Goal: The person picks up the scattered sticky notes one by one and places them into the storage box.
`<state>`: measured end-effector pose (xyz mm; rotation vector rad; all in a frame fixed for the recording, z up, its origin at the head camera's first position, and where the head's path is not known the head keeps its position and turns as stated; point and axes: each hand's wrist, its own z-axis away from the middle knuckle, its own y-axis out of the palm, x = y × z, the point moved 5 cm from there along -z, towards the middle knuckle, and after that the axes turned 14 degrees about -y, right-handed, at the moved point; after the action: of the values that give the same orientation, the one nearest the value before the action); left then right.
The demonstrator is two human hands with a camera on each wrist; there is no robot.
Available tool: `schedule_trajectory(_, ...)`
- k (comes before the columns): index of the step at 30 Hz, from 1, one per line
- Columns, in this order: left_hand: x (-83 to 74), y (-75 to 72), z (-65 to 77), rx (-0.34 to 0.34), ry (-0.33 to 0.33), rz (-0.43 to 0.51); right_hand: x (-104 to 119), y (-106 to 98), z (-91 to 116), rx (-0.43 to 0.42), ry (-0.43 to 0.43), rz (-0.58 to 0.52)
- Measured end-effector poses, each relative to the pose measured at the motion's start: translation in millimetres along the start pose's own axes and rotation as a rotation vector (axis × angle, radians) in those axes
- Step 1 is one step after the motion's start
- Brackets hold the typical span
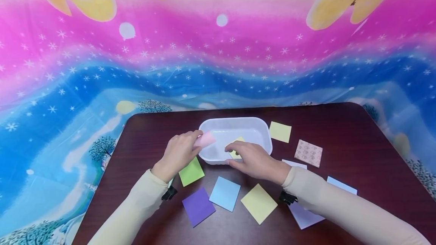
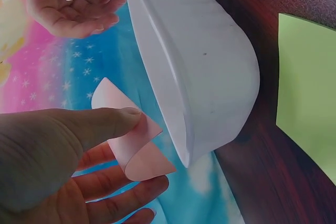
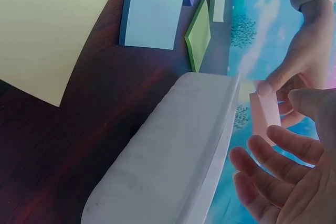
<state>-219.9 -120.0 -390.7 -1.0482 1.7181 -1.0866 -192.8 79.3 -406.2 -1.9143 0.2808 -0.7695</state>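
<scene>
My left hand (image 1: 181, 149) pinches a pink sticky note (image 1: 206, 139) over the left rim of a white plastic basin (image 1: 235, 121). The left wrist view shows that note bent into a curl, the thumb on its outer face and the fingers behind. My right hand (image 1: 253, 158) hovers above the basin's front right part with fingers loosely bent and nothing between them, as the right wrist view shows. Beneath it, a pale yellow note (image 1: 236, 155) lies in the basin, partly covered by the hand.
On the dark wooden table (image 1: 153, 135) lie a green pad (image 1: 191, 172), a purple pad (image 1: 199, 207), a light blue pad (image 1: 225, 193) and a yellow pad (image 1: 259, 203) in front. At right are another yellow note (image 1: 280, 132), a patterned pad (image 1: 308, 153) and a lavender pad (image 1: 304, 216).
</scene>
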Motion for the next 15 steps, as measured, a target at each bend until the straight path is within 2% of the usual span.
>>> schedule_trajectory(15,-8.7,12.4,-12.8,0.048,0.017,-0.038,-3.1,-5.4,3.2,-0.019,0.009,0.016)
